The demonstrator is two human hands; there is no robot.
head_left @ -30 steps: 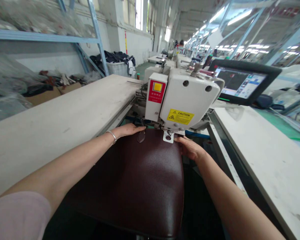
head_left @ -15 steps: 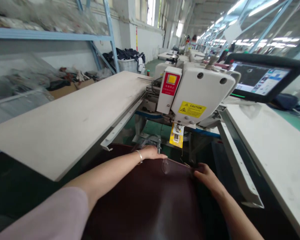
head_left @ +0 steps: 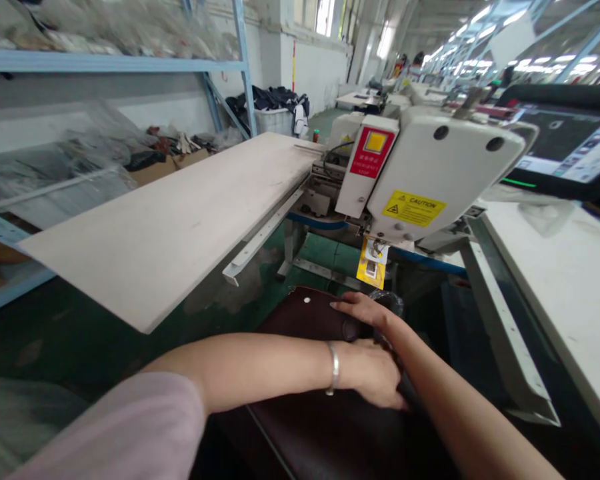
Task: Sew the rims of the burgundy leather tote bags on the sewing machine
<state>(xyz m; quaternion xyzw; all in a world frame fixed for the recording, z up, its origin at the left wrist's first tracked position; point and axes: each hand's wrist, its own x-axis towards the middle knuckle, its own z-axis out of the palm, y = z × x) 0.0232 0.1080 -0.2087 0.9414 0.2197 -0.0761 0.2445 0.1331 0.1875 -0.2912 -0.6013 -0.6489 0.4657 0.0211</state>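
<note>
A dark maroon leather piece (head_left: 307,317) with a small white dot lies low in front of me, below the sewing machine (head_left: 430,167). My right hand (head_left: 360,311) rests on its upper folded edge with the fingers pointing left and wrapped over the fold. My left hand (head_left: 375,377), with a silver bracelet at the wrist, reaches across under my right wrist. Its fingers curl down onto the leather. The two forearms cross. A yellow tag (head_left: 371,263) hangs at the machine's needle area, above the leather.
A long white table (head_left: 180,213) runs along the left and another white table (head_left: 575,280) along the right. A touch screen (head_left: 570,143) stands at the right of the machine. Blue shelving (head_left: 105,63) with bagged goods stands at the left. The floor is green.
The leather piece has come out from under the machine head and down toward me. My left hand has moved right and under my right wrist, and the view has dropped and shifted left.
</note>
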